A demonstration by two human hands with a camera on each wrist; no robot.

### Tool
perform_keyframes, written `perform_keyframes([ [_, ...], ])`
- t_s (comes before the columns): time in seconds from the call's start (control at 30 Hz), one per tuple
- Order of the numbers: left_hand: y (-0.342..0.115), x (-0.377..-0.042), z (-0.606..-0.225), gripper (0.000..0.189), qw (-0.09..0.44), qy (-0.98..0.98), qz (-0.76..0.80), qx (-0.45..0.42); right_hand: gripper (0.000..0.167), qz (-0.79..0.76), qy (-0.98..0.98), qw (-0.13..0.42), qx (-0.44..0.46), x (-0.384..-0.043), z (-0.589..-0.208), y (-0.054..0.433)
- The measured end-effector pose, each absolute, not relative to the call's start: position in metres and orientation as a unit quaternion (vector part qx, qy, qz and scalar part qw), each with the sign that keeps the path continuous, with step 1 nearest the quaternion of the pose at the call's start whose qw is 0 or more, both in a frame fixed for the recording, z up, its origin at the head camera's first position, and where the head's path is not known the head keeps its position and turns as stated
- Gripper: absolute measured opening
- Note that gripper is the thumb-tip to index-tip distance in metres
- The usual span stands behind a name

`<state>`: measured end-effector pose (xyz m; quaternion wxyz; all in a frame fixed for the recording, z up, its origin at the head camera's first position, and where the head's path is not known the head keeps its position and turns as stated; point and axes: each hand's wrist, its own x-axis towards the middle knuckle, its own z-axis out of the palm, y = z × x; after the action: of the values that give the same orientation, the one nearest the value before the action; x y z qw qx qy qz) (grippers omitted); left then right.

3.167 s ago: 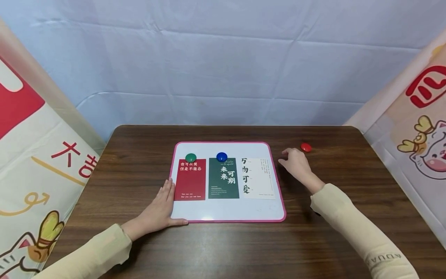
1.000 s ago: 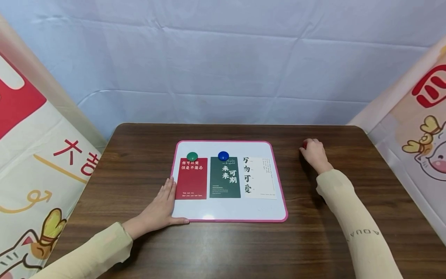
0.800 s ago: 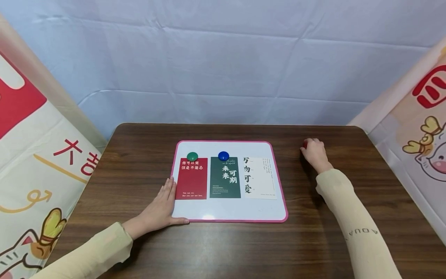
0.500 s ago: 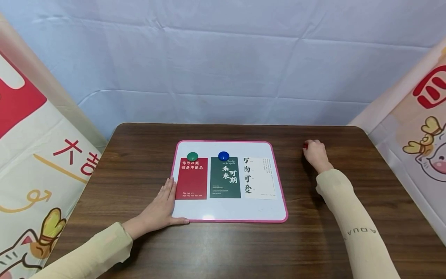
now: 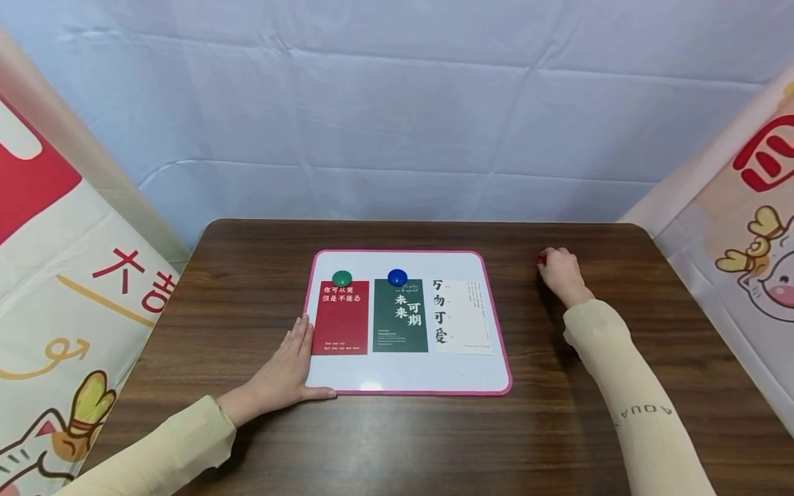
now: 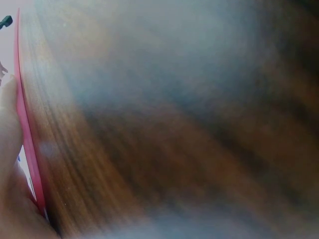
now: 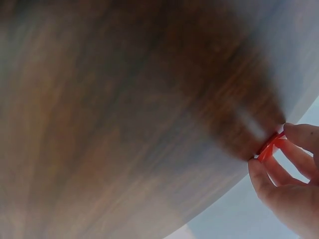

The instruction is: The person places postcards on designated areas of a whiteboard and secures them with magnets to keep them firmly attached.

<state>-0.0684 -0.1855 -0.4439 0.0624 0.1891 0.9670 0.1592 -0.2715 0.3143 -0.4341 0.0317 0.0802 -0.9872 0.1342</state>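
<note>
My left hand [image 5: 285,372] rests at the left edge of a small whiteboard [image 5: 409,375] with a pink rim, its fingers straight and its thumb along the bottom edge. Three cards lie side by side on the board: a red card [image 5: 342,320], a dark green card [image 5: 397,331] and a white card [image 5: 465,317]. A green round magnet [image 5: 342,279] overlaps the red card's top edge, a blue one [image 5: 398,277] the green card's. Right of the board, my right hand [image 5: 563,275] pinches a red magnet [image 7: 269,144] between thumb and fingertips, low over the table; the hand partly hides it.
The brown wooden table [image 5: 397,441] has rounded far corners. A pale cloth backdrop [image 5: 397,124] hangs behind it. Printed cloths with cartoon figures stand at the left [image 5: 68,344] and right.
Since the earliest frame, my right hand has moved right, away from the board, and taken hold of the red magnet. In the last second it barely shifts. My left hand stays put.
</note>
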Motion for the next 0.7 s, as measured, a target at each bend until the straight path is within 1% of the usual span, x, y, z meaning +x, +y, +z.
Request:
perform_keyframes([
  [0.37,-0.1858,-0.0683,-0.4436,0.12,0.063,0.967,0.154,0.191,0.03,0.139,-0.988,-0.003,0.068,-0.2702,-0.4322,0.3105],
  [0.7,-0.1859,-0.0677,-0.4436,0.12,0.065,0.967,0.155,0.191,0.031,0.138,-0.988,0.005,0.074,-0.2678,-0.4328,0.3064],
])
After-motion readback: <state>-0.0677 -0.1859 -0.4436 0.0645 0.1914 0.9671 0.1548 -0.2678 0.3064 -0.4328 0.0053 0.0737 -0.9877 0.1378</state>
